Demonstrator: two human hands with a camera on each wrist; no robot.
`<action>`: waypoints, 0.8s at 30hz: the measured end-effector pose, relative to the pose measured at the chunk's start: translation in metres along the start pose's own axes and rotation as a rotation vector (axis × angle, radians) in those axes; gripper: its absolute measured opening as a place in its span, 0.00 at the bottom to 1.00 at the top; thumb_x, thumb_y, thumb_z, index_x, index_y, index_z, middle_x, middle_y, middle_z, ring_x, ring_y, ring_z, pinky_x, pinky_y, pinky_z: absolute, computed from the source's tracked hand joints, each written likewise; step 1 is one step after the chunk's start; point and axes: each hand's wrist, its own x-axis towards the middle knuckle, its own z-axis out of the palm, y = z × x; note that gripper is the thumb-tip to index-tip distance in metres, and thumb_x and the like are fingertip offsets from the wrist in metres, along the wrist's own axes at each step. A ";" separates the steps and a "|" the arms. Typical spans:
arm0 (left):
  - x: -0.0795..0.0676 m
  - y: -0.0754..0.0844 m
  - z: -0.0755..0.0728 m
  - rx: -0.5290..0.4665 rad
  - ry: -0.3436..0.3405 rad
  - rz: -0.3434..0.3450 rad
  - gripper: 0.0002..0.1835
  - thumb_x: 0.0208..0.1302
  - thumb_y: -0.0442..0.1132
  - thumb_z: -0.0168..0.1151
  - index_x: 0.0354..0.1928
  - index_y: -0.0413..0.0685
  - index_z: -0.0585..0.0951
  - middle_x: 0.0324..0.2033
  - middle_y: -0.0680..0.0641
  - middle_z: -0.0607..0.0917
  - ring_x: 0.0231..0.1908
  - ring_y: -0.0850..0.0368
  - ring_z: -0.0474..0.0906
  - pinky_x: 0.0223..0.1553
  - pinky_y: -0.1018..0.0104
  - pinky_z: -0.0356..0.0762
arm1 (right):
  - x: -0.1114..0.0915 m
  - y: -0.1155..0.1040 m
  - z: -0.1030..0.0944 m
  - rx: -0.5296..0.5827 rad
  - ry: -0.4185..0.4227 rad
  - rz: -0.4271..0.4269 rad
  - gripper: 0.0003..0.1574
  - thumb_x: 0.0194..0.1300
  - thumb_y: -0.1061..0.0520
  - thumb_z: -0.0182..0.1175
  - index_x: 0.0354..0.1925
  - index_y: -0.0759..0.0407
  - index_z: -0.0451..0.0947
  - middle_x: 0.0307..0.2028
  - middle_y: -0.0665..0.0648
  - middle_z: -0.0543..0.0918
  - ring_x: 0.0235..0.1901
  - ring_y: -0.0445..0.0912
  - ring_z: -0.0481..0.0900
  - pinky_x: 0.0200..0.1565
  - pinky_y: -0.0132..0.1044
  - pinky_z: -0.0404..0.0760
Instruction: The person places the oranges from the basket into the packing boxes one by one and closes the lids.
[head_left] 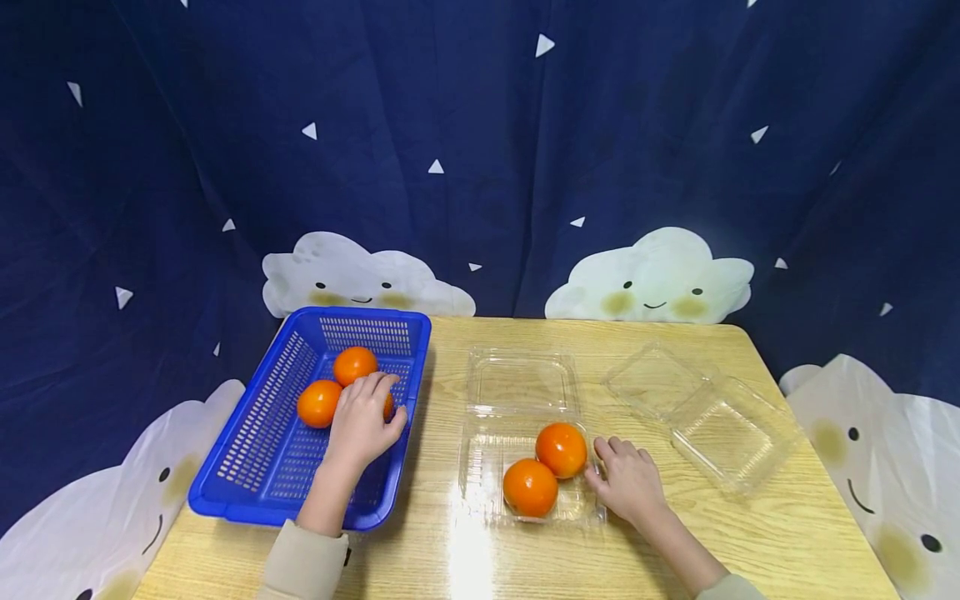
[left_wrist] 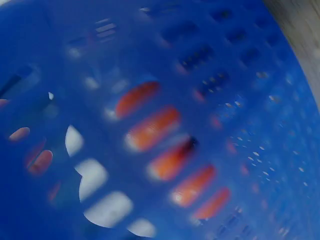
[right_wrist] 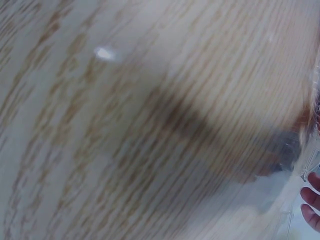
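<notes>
Inside the blue basket (head_left: 247,507), an orange (head_left: 388,407) is showing at two o'clock beneath the nearer left grip (head_left: 363,421) (grasping or not, I cannot tell); the right grip (head_left: 630,483), loose, is resting beside the clear tray (head_left: 480,454).

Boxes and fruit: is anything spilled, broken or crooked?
Only the far-right box looks crooked: it lies turned at an angle on the table, while the other box, holding two fruits, sits straight. I see nothing spilled or broken.
</notes>
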 end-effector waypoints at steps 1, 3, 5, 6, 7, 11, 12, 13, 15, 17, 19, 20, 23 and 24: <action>-0.001 -0.003 0.000 0.004 -0.010 -0.007 0.21 0.47 0.41 0.61 0.45 0.40 0.78 0.43 0.39 0.78 0.44 0.43 0.73 0.49 0.48 0.67 | 0.000 0.000 0.000 0.000 -0.002 0.002 0.20 0.52 0.45 0.56 0.38 0.58 0.73 0.29 0.55 0.74 0.31 0.52 0.74 0.30 0.45 0.72; -0.002 -0.008 0.001 0.006 -0.036 -0.022 0.22 0.47 0.41 0.61 0.46 0.40 0.78 0.44 0.38 0.78 0.45 0.42 0.72 0.49 0.48 0.67 | 0.000 0.000 0.000 0.001 -0.008 0.006 0.21 0.52 0.45 0.56 0.39 0.58 0.73 0.30 0.56 0.75 0.32 0.52 0.74 0.30 0.46 0.72; -0.002 -0.014 0.002 0.010 -0.068 -0.036 0.22 0.48 0.41 0.61 0.47 0.39 0.77 0.45 0.38 0.78 0.46 0.42 0.72 0.50 0.47 0.67 | 0.000 0.000 0.000 0.002 -0.015 0.010 0.20 0.52 0.45 0.56 0.39 0.57 0.73 0.30 0.56 0.75 0.32 0.53 0.74 0.30 0.46 0.72; -0.003 -0.016 0.002 0.012 -0.085 -0.042 0.23 0.48 0.41 0.61 0.48 0.39 0.77 0.46 0.38 0.77 0.46 0.42 0.72 0.50 0.47 0.67 | 0.000 0.000 0.000 0.002 -0.016 0.010 0.20 0.52 0.46 0.56 0.39 0.57 0.73 0.30 0.55 0.74 0.32 0.52 0.74 0.30 0.46 0.72; -0.003 -0.018 0.002 0.015 -0.099 -0.047 0.23 0.48 0.42 0.61 0.48 0.39 0.77 0.46 0.38 0.77 0.47 0.42 0.71 0.50 0.47 0.67 | -0.001 0.000 0.000 0.004 -0.018 0.011 0.20 0.52 0.46 0.56 0.39 0.57 0.73 0.29 0.55 0.74 0.32 0.52 0.74 0.30 0.45 0.72; -0.005 -0.026 0.004 0.021 -0.149 -0.062 0.24 0.49 0.41 0.62 0.49 0.37 0.76 0.47 0.38 0.76 0.47 0.41 0.71 0.50 0.45 0.66 | -0.001 0.000 0.001 0.003 -0.021 0.011 0.18 0.52 0.46 0.57 0.37 0.56 0.72 0.28 0.54 0.73 0.30 0.51 0.74 0.28 0.44 0.71; -0.005 -0.028 0.004 0.024 -0.159 -0.064 0.24 0.49 0.41 0.62 0.49 0.37 0.76 0.46 0.38 0.76 0.47 0.41 0.71 0.50 0.45 0.67 | 0.000 0.000 0.001 0.003 -0.022 0.010 0.18 0.52 0.46 0.57 0.37 0.56 0.72 0.28 0.54 0.73 0.30 0.51 0.73 0.28 0.43 0.70; -0.005 -0.029 0.005 0.025 -0.169 -0.065 0.24 0.49 0.42 0.62 0.49 0.37 0.76 0.46 0.38 0.76 0.47 0.41 0.70 0.51 0.45 0.67 | 0.000 0.000 0.001 0.004 -0.022 0.011 0.18 0.52 0.46 0.57 0.37 0.56 0.72 0.28 0.54 0.73 0.30 0.51 0.73 0.28 0.43 0.70; -0.006 -0.032 0.006 0.026 -0.191 -0.068 0.25 0.49 0.42 0.63 0.50 0.37 0.75 0.47 0.38 0.76 0.47 0.41 0.70 0.51 0.45 0.66 | 0.000 0.001 0.002 0.005 -0.023 0.012 0.18 0.52 0.46 0.57 0.37 0.56 0.72 0.28 0.54 0.73 0.30 0.51 0.73 0.28 0.43 0.70; -0.006 -0.035 0.006 0.032 -0.214 -0.070 0.25 0.49 0.42 0.64 0.50 0.37 0.75 0.46 0.38 0.75 0.47 0.41 0.70 0.51 0.44 0.66 | 0.000 0.001 0.002 0.005 -0.024 0.014 0.18 0.52 0.46 0.57 0.37 0.56 0.72 0.28 0.54 0.73 0.31 0.51 0.73 0.29 0.44 0.71; -0.006 -0.037 0.007 0.038 -0.239 -0.073 0.26 0.49 0.43 0.64 0.51 0.37 0.74 0.47 0.38 0.75 0.48 0.40 0.69 0.51 0.44 0.66 | 0.000 0.001 0.003 0.004 -0.024 0.015 0.19 0.52 0.46 0.57 0.38 0.56 0.72 0.28 0.54 0.73 0.31 0.51 0.73 0.29 0.44 0.71; -0.007 -0.038 0.007 0.041 -0.251 -0.074 0.27 0.49 0.43 0.64 0.51 0.37 0.74 0.47 0.37 0.75 0.48 0.40 0.69 0.51 0.43 0.65 | 0.000 0.001 0.002 0.004 -0.024 0.016 0.19 0.52 0.46 0.57 0.38 0.56 0.72 0.28 0.54 0.73 0.31 0.51 0.74 0.29 0.44 0.71; -0.008 -0.041 0.009 0.046 -0.283 -0.084 0.28 0.50 0.43 0.64 0.53 0.37 0.73 0.49 0.37 0.74 0.50 0.40 0.68 0.52 0.42 0.64 | 0.000 0.001 0.002 0.003 -0.021 0.017 0.19 0.51 0.45 0.57 0.38 0.56 0.73 0.29 0.54 0.74 0.31 0.51 0.74 0.29 0.45 0.71; -0.008 -0.042 0.009 0.048 -0.292 -0.086 0.29 0.50 0.43 0.64 0.53 0.37 0.72 0.50 0.37 0.73 0.51 0.40 0.67 0.53 0.42 0.63 | 0.000 0.001 0.002 0.005 -0.019 0.017 0.19 0.51 0.46 0.57 0.38 0.56 0.73 0.29 0.54 0.74 0.31 0.51 0.74 0.29 0.45 0.71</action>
